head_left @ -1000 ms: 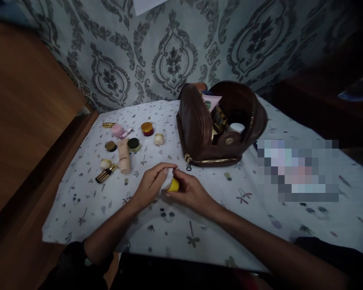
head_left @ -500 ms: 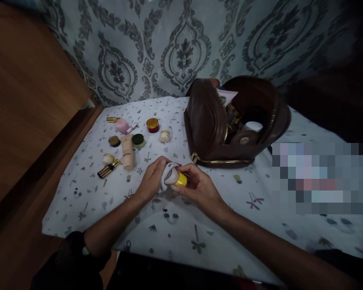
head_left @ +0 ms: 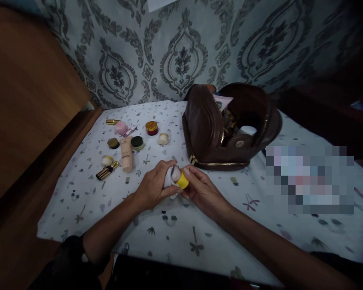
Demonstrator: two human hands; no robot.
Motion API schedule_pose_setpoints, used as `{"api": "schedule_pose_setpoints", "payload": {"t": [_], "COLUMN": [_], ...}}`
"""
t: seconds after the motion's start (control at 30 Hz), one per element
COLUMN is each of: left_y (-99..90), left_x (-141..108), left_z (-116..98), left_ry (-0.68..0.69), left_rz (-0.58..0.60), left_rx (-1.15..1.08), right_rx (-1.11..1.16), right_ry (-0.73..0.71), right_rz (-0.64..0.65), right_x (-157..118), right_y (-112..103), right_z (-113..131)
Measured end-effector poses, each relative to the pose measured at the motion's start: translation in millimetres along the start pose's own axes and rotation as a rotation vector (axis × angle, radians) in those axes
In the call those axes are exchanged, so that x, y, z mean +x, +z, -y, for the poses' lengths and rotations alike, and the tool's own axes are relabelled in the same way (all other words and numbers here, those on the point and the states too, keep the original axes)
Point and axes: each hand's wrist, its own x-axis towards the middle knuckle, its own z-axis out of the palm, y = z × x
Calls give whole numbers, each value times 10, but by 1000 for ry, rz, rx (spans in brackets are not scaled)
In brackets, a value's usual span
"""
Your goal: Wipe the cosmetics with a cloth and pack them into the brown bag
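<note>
Over the near middle of the table, both of my hands meet around a small pale container with a bright yellow end [head_left: 183,181]. My left hand [head_left: 151,185] is closed on a white cloth [head_left: 168,179], which wraps the container's pale side. The fingers of my right hand [head_left: 204,188] pinch the yellow end. Beyond my left hand lie a beige squeeze tube [head_left: 126,155], a dark-lidded green jar [head_left: 137,143] and a small cream jar [head_left: 163,139]. Past my right hand stands an unzipped brown leather bag [head_left: 201,125] with cosmetics inside.
Several cosmetics lie at the left, among them a gold-lidded red jar [head_left: 151,127], a pink jar [head_left: 121,128] and a black-and-gold lipstick tube [head_left: 107,170]. A wooden panel [head_left: 33,96] borders the left side. Patterned curtain [head_left: 183,60] hangs behind. A blurred patch covers something at right.
My left thumb and fingers have shifted around the cloth and now reach over the container's pale side. The yellow end has turned slightly. The whole view has shifted a little.
</note>
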Motion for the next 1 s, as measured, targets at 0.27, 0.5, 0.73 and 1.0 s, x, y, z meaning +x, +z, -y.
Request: {"api": "schedule_pose_setpoints", "payload": {"t": [0.27,0.5,0.73,1.0], "left_y": [-19,-20,-7,-25], "left_x": [-43,-24,41,41], "left_z": [-50,-117,-165,-128], "left_ry": [58,-24,-231,-332], "left_rz": [10,-29,5,-105], "left_rx": [113,-18,-312,-330], "right_rx": [-203,-471,-842,-731], "right_ry": [-122,-343,-644,-529], "right_rz": [41,-1,2,20], "right_x": [-23,-51,-91,-76], "right_y": [-58,-123,-165,-132], "right_z": [-20,-38,-35,-66]}}
